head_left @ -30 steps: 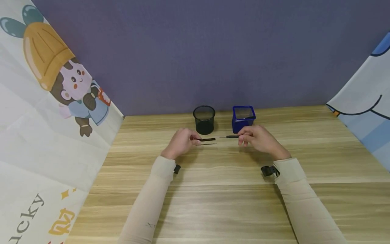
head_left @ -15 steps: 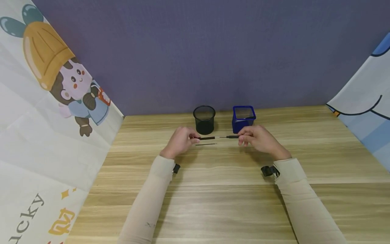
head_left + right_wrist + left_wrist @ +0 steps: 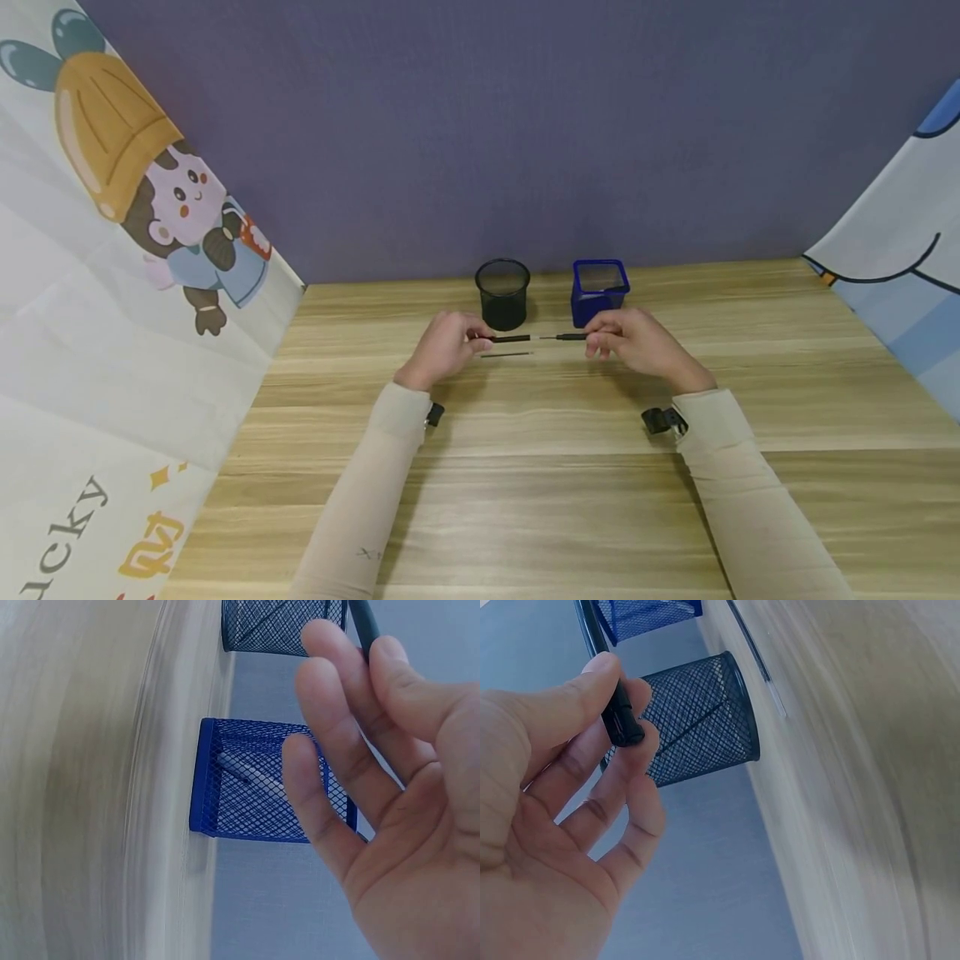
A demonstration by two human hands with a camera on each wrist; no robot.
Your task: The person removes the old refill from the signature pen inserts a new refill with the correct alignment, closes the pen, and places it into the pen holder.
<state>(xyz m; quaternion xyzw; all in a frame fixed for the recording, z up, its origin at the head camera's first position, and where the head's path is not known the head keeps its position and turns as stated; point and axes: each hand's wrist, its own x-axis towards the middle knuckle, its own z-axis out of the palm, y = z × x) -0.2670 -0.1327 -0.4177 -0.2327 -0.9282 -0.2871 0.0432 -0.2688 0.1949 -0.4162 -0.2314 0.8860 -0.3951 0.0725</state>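
Note:
My left hand (image 3: 447,343) pinches a black pen barrel (image 3: 512,338) between thumb and fingertips; its rounded end shows in the left wrist view. Facing it, my right hand (image 3: 633,343) pinches a dark pen part (image 3: 572,337) from which a thin rod (image 3: 548,337) points left. The rod's pale end is right at the barrel's end, both in one line above the table. Just in front of the barrel, a slim dark pen refill (image 3: 506,355) lies on the wood; the left wrist view shows one end of the refill (image 3: 756,656) clear.
A round black mesh cup (image 3: 503,304) stands behind the left hand. Beside it is a square blue mesh cup (image 3: 592,307), close behind the right hand, with a pen (image 3: 251,776) inside. The wooden table (image 3: 540,517) ends at a grey-blue back panel (image 3: 525,133).
My left hand has shifted slightly up, bringing the pen barrel level with the thin rod and closer to its tip. The right hand has stayed nearly still.

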